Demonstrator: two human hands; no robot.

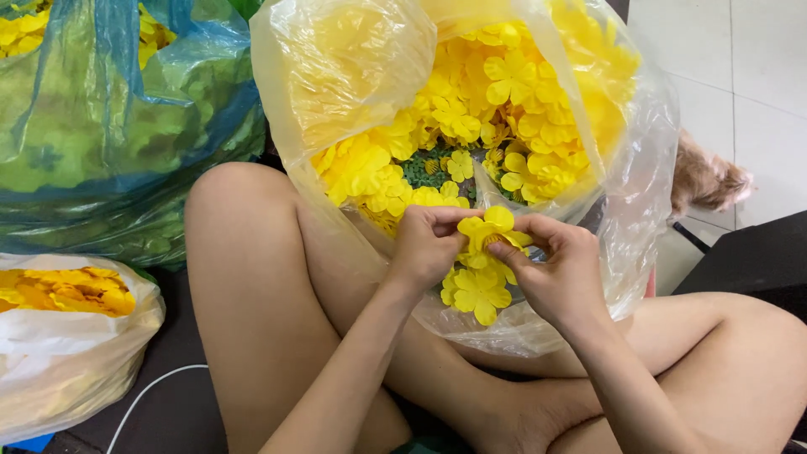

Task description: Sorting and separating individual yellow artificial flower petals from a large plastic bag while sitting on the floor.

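I hold a yellow flower between my two hands, just above the near rim of the open bag of flowers in my lap. My left hand pinches its left edge; my right hand clamps its right side, fingertips at the centre. Another flower hangs directly below.

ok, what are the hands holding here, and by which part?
Both hold one yellow fabric flower. The left hand pinches its petal edge; the right hand grips near its centre. More flowers hang below, above the clear bag.
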